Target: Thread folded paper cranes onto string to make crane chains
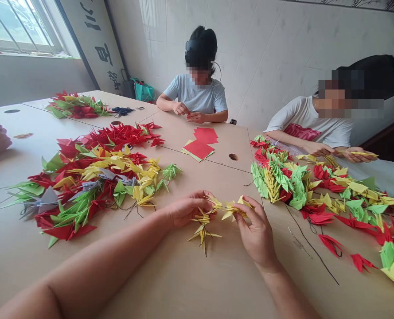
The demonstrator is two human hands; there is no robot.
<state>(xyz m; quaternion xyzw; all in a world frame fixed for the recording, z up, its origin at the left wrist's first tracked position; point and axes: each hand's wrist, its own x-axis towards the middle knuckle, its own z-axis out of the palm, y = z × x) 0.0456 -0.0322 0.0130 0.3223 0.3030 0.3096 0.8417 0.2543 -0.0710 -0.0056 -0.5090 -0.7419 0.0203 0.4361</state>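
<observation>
Head view: a pale tan table [186, 288] carries a large heap of red, green, yellow and lilac folded-paper shapes [80, 177], left, and red, green and yellow paper strands [298, 181], right. Between them, the left hand [187, 211] and right hand [257, 235] pinch a short, dark-threaded string of pointed yellow folded paper [202, 232], fingertips closed.

Both arms bare, reaching in from bottom corners of head view. Left forearm [107, 257] runs long and diagonal, elbow crease visible lower left; left hand [190, 209] turned inward, thumb along top, fingers curled in a pinch. Right forearm [291, 290] shorter in view, angled up-left; right hand [257, 230] raised, thumb and index closed in a pinch, other fingers bent. Hands near each other, fingertips apart, both wrists off the surface
</observation>
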